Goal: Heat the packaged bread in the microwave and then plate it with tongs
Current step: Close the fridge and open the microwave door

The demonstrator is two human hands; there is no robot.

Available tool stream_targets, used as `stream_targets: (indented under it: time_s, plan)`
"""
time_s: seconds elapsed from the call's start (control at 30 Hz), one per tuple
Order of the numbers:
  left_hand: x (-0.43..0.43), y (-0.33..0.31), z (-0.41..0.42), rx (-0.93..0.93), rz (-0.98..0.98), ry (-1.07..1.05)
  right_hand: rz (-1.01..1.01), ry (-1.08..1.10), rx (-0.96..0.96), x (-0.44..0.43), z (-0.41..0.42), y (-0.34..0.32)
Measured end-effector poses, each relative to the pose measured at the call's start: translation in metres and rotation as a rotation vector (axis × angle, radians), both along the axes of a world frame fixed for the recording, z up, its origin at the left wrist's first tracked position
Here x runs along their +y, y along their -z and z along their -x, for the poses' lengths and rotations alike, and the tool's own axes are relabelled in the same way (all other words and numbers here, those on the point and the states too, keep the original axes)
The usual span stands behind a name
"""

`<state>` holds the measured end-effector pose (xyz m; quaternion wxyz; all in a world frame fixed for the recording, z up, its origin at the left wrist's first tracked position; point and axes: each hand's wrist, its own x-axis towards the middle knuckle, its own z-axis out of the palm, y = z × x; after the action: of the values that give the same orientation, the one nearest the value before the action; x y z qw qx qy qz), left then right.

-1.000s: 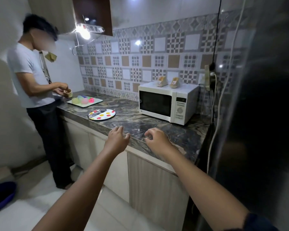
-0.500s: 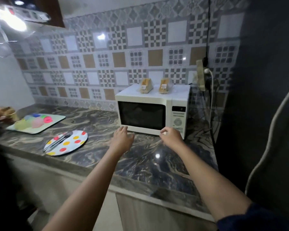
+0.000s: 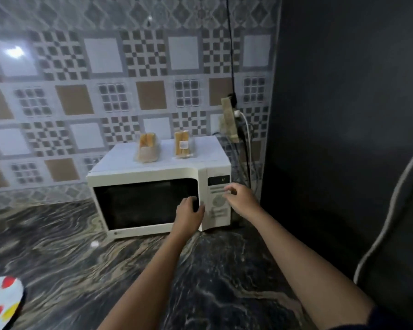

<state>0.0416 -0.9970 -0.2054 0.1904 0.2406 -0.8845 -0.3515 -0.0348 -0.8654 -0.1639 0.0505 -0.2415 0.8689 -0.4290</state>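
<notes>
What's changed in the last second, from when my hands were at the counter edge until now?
Both hands moved forward from the counter edge to the microwave: the left hand now rests at the door's right edge, the right hand hovers at the control panel. Neither holds anything. The door is closed as before, and both bread packages remain on top.

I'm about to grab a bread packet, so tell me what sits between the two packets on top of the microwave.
Nothing. In the head view, the left bread packet and the right bread packet stand apart, with only bare white microwave top between them.
</notes>
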Motion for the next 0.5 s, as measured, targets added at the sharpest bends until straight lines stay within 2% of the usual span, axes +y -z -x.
stream_targets:
  time_s: [0.33,0.5]
  plan:
    - [-0.020,0.049,0.073,0.079,-0.226,-0.184,-0.069,-0.127,0.226,-0.048,0.075,-0.020]
    - [-0.024,0.063,0.086,0.298,-0.293,-0.169,-0.241,-0.219,0.300,-0.076,0.104,-0.012]
